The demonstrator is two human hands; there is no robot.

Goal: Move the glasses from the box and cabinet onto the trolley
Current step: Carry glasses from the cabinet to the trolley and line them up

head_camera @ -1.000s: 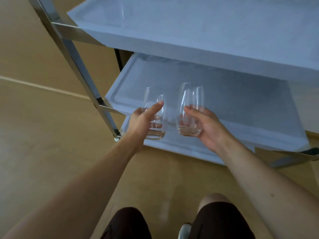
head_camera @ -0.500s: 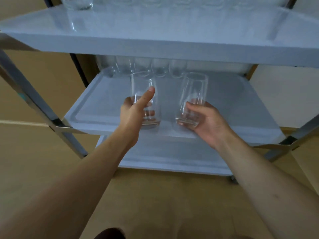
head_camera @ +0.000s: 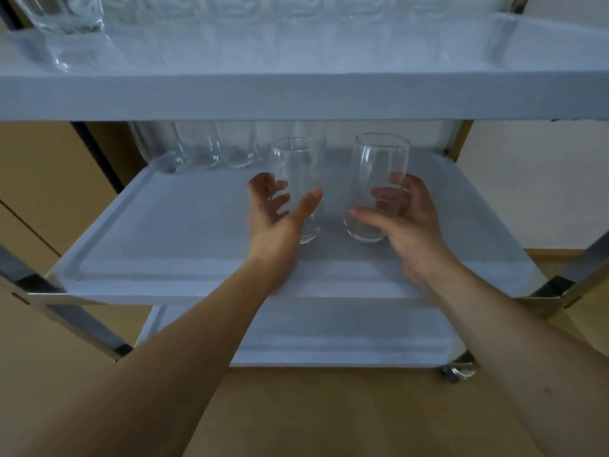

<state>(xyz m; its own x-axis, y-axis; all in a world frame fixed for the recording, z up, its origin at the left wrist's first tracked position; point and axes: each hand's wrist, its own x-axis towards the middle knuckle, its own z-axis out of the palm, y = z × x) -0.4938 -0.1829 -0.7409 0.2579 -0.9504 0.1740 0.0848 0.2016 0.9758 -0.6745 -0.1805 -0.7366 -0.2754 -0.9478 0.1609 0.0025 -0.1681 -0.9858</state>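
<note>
While I reach both arms into the middle shelf (head_camera: 184, 225) of a steel-framed trolley (head_camera: 66, 311), each of my hands wraps around a clear stemless glass. My left hand (head_camera: 275, 219) grasps the left tumbler (head_camera: 296, 179), fingers behind it and thumb across the front. My right hand (head_camera: 407, 219) grasps the right tumbler (head_camera: 379, 173), which leans a little to the left. Both glasses sit low over the pale shelf liner, near its middle; I cannot tell whether their bases touch it yet. Just behind them, a row of matching glasses (head_camera: 214, 150) lines the back edge, and more glasses (head_camera: 62, 11) stand on the top shelf (head_camera: 296, 94) overhead.

As I judge it, the risks are close quarters. The two tumblers are near each other and could clink or chip if I bring my hands together. Pushing further back could knock the standing row. Letting go of the tilted glass before it sits flat could tip it over.
</note>
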